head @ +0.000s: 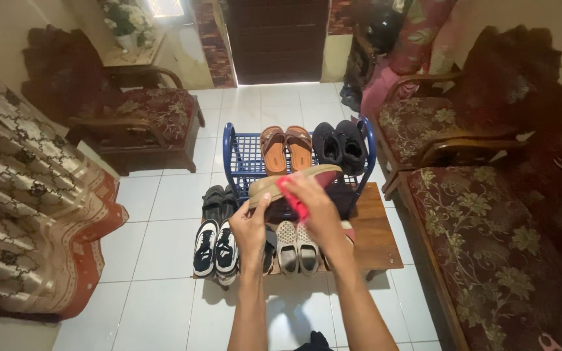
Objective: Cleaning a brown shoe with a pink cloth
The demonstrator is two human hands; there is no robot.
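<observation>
My left hand (252,224) grips a tan-soled shoe (294,181) by its near end and holds it level above the floor. My right hand (317,205) presses a red cloth (292,195) against the shoe's side. Beneath them a blue wire shoe rack (242,159) carries a pair of brown sandals (286,148) and a pair of black shoes (339,144).
A low wooden platform (372,227) holds black-and-white sneakers (216,248), pale slip-ons (296,247) and dark sandals (219,198). A floral sofa (502,247) runs along the right, a wooden armchair (144,120) stands at the left, and a patterned cloth (27,214) drapes at far left. A dark door (278,39) lies ahead.
</observation>
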